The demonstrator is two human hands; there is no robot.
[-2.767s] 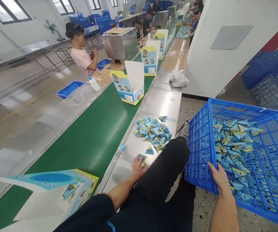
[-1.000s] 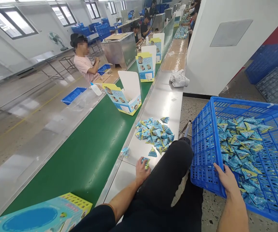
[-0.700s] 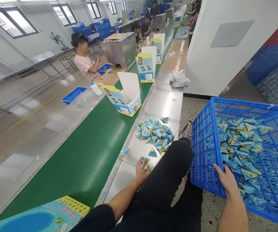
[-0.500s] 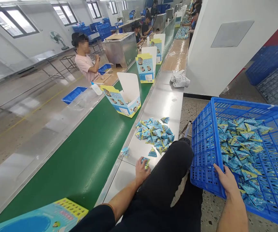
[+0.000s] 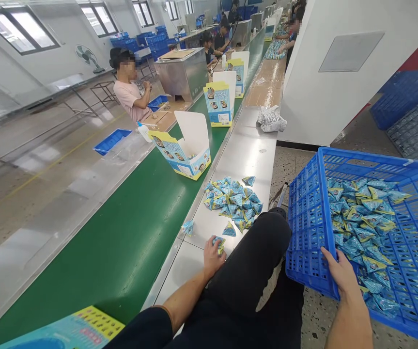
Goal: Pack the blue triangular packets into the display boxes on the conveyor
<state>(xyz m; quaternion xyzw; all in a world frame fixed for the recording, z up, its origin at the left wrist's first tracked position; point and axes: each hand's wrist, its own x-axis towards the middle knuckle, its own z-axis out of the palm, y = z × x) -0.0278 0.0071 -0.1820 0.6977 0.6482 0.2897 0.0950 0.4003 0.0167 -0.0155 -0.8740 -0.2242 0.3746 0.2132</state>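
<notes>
Sitting beside a packing line, a worker rests the left hand on the near end of a steel side table, fingers curled around a single blue-and-yellow triangular packet, which lies on the steel just left of the worker's raised knee. The right hand clamps the near rim of a blue plastic crate, thumb on the outside wall and fingers hooked over the edge; the crate sits to the right of the knee and holds a heap of matching packets spread over its slatted floor.

Farther along the table lies a loose pile of packets, with two strays nearer the hand: one just beyond it and another at the table's left edge, beside the green conveyor belt. On the belt stand open printed cartons, the nearest with its white flap raised, two more farther off, and the corner of a flat carton shows at the near left. A striped cloth lies bunched at the far end of the table.

Across the belt, a person in a pink shirt sits at work (others are seated farther down the hall), near a shallow blue tray and a metal machine housing.
</notes>
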